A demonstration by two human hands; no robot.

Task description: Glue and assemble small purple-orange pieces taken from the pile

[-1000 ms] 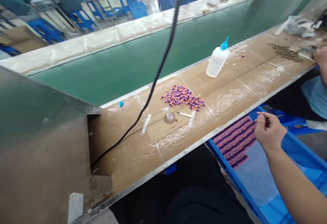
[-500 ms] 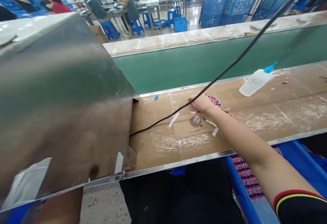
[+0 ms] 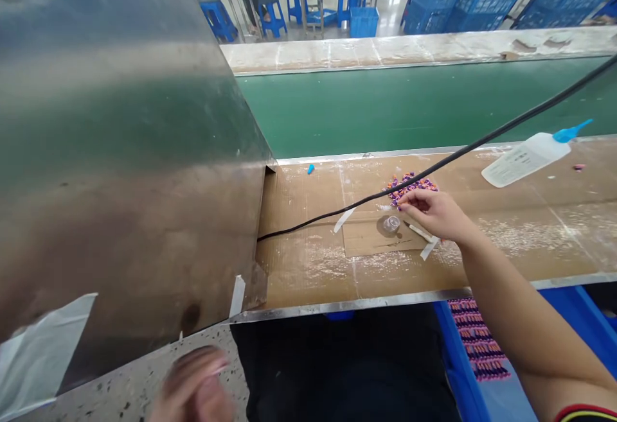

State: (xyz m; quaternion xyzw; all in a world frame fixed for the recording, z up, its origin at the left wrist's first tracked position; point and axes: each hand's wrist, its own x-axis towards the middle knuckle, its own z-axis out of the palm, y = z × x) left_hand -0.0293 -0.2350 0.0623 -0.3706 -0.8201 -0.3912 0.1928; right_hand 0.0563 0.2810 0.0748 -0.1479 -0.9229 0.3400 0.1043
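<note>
Purple-and-orange pieces (image 3: 411,187) lie heaped on the counter (image 3: 308,268). The right hand's (image 3: 434,213) fingers (image 3: 409,198) are loosely parted at the heap's edge, holding nothing visible, just beside a clear cup (image 3: 391,223). The left hand (image 3: 193,386), blurred and cut off below, cannot be read.

Just beyond the right grip (image 3: 431,211) lies a small pile of purple and orange pieces (image 3: 411,187), and around the grip the tabletop (image 3: 308,268) is brown cardboard with white speckles. A black cable (image 3: 424,175) runs behind the grip. On the grip's right side stands out a white bottle (image 3: 525,162) with a blue nozzle (image 3: 571,131). Below the grip, pink and purple pieces (image 3: 477,338) make striped rows in a blue tray (image 3: 456,370). The sleeve (image 3: 585,414) has red and yellow bands on black.
</note>
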